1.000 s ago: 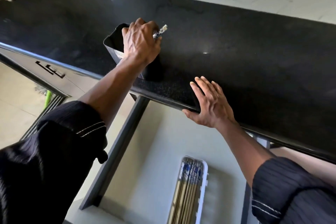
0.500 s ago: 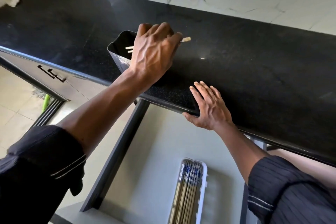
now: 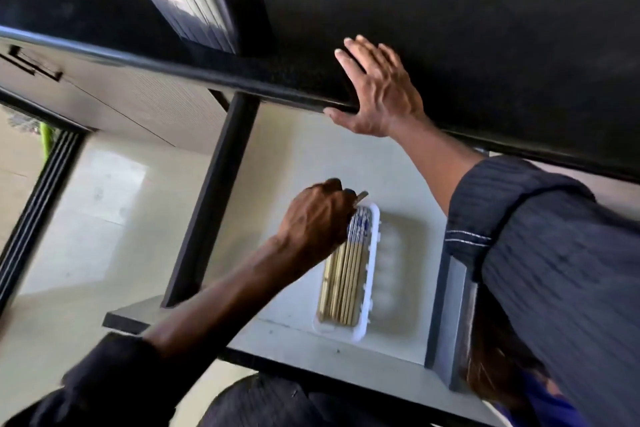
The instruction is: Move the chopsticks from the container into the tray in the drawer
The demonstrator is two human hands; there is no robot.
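A dark ribbed container [image 3: 204,10] stands upright on the black countertop [image 3: 450,28] near its front edge; no chopsticks show above its rim. Below, the open drawer [image 3: 398,184] holds a white tray [image 3: 369,288] with several wooden chopsticks [image 3: 341,284] lying side by side, patterned ends toward the counter. My left hand [image 3: 317,218] is down in the drawer at the tray's far left end, fingers closed on chopsticks whose tip pokes out past the knuckles. My right hand [image 3: 379,87] lies flat on the counter edge, fingers spread, thumb under the lip.
The drawer's dark left side rail [image 3: 211,204] runs beside my left forearm. A cabinet front with a dark handle [image 3: 33,62] sits at the left, with pale floor tiles [image 3: 86,218] below. My dark sleeves fill the lower corners.
My left hand left the container on the counter and came down into the drawer with chopsticks in it, reaching the tray's far end. The view tilted down. My right hand stayed on the counter edge.
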